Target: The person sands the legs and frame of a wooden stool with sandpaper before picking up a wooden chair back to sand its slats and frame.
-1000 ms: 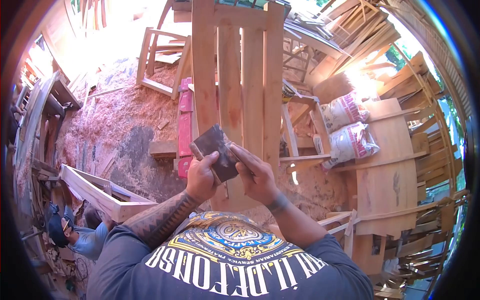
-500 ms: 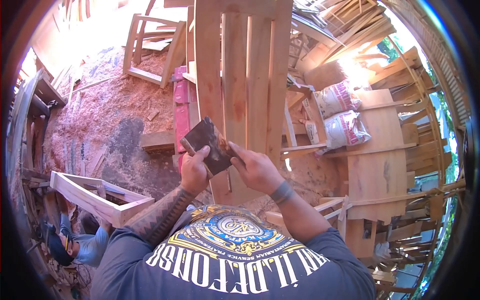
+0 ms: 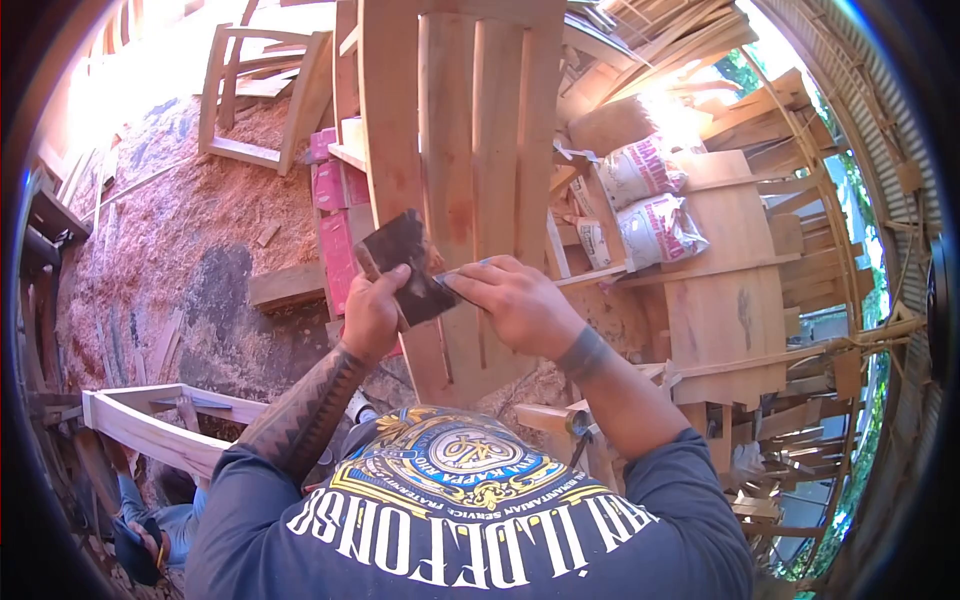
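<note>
Nearest, your dark printed shirt (image 3: 470,500) fills the bottom of the view, with both forearms reaching forward. Your left hand (image 3: 372,312) is closed on a dark rectangular plate (image 3: 418,262), thumb lying across its face, near the lower left corner. You hold the plate tilted above the near part of a slatted wooden panel (image 3: 495,140); pale brownish smears mark its right side. Your right hand (image 3: 525,305) has its fingers drawn together, the tips at the plate's right edge. Something bluish shows there, too small to make out, so whether you are pinching it cannot be told.

The panel runs away from you to the top edge of the view. Close on its left stands a pink structure (image 3: 332,225), with a wooden beam (image 3: 288,287) beside it. At lower left, a co-worker in a blue sleeve (image 3: 180,525) is near a wooden frame (image 3: 150,425). To the right of the panel, two printed sacks (image 3: 660,230) lie beside a plywood sheet (image 3: 720,330). Farther off, an open wooden frame stands (image 3: 303,110) on the shavings-strewn ground at left, and planks (image 3: 665,60) are piled at upper right.
</note>
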A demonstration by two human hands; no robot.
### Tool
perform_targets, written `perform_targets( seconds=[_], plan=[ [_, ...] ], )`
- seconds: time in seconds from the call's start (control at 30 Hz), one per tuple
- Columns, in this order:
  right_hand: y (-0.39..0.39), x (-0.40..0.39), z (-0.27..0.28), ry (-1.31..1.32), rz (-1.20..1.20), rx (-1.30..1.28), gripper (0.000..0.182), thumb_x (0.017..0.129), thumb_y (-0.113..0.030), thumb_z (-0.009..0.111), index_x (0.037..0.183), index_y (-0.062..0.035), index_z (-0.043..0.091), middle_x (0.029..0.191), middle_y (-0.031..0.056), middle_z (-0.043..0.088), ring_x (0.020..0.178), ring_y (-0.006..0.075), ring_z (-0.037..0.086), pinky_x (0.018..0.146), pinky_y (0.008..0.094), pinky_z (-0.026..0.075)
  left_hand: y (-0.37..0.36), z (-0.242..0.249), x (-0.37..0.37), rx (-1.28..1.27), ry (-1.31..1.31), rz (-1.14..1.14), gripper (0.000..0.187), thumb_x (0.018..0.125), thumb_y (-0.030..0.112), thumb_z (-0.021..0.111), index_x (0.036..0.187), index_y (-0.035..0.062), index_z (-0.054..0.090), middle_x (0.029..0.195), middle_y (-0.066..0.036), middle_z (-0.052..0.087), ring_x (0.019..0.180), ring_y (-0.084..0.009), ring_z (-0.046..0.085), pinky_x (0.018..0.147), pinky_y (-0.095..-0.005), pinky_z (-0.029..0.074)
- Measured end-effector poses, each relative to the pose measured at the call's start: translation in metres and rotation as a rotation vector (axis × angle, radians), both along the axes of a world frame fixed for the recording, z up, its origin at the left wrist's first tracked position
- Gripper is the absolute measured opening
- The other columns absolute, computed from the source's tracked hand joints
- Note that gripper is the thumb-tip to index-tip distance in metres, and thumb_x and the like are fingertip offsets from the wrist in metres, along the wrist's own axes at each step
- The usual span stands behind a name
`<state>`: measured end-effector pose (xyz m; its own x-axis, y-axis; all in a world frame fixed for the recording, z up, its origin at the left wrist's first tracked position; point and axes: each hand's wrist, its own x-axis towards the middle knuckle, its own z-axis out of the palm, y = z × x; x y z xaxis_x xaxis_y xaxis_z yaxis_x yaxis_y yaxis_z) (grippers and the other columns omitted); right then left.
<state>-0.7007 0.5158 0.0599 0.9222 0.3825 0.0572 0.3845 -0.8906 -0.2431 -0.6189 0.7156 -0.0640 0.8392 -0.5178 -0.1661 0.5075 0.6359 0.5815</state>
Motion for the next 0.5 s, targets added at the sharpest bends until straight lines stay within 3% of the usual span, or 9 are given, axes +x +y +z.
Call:
perform_targets(
  seconds=[0.1, 0.17, 0.23, 0.4, 0.5],
  plan=[
    [-0.034, 0.021, -0.003, 0.234, -0.099, 0.054, 0.034, 0.097, -0.011, 0.057, 0.128, -0.0124, 0.071, 0.129, 0.0122, 0.070, 0.120, 0.0354, 0.063, 0.105, 0.0444, 0.050, -0.004, -0.005, 0.023, 0.026, 0.003, 0.164, 0.028, 0.103, 0.008, 0.056, 0.128, -0.0040, 0.061, 0.113, -0.013, 0.073, 0.100, -0.0237, 0.075, 0.090, -0.0364, 0.063],
    [-0.065, 0.046, -0.021, 0.112, -0.160, 0.055, 0.033, 0.099, -0.014, 0.056, 0.129, -0.0130, 0.069, 0.126, 0.0114, 0.070, 0.119, 0.0356, 0.063, 0.104, 0.0465, 0.050, 0.005, -0.003, 0.038, 0.089, -0.034, 0.285, 0.029, 0.103, 0.008, 0.055, 0.128, -0.0051, 0.060, 0.113, -0.013, 0.073, 0.101, -0.0254, 0.076, 0.091, -0.0377, 0.064],
    [-0.085, 0.082, -0.034, -0.047, -0.228, 0.014, 0.035, 0.099, -0.013, 0.055, 0.131, -0.0132, 0.068, 0.124, 0.0111, 0.071, 0.118, 0.0357, 0.064, 0.102, 0.0471, 0.051, 0.019, 0.005, 0.040, 0.162, -0.069, 0.318, 0.025, 0.105, 0.011, 0.056, 0.123, -0.0041, 0.063, 0.109, -0.011, 0.073, 0.094, -0.0215, 0.076, 0.083, -0.0333, 0.063],
    [-0.086, 0.165, -0.091, -0.409, -0.225, 0.043, 0.043, 0.092, -0.013, 0.060, 0.135, -0.0117, 0.064, 0.136, 0.0086, 0.064, 0.123, 0.0338, 0.060, 0.103, 0.0471, 0.048, 0.031, 0.016, 0.013, 0.285, -0.125, 0.433, 0.023, 0.105, 0.016, 0.058, 0.117, -0.0017, 0.065, 0.103, -0.008, 0.073, 0.087, -0.0145, 0.074, 0.074, -0.0282, 0.060],
    [-0.074, 0.173, -0.144, -0.515, -0.261, -0.050, 0.050, 0.089, -0.014, 0.063, 0.139, -0.0111, 0.062, 0.143, 0.0060, 0.059, 0.127, 0.0328, 0.057, 0.105, 0.0473, 0.045, 0.049, 0.010, -0.003, 0.322, 0.044, 0.382, 0.020, 0.103, 0.015, 0.062, 0.117, 0.0002, 0.065, 0.100, -0.007, 0.074, 0.087, -0.0146, 0.075, 0.072, -0.0281, 0.061]
  ],
)
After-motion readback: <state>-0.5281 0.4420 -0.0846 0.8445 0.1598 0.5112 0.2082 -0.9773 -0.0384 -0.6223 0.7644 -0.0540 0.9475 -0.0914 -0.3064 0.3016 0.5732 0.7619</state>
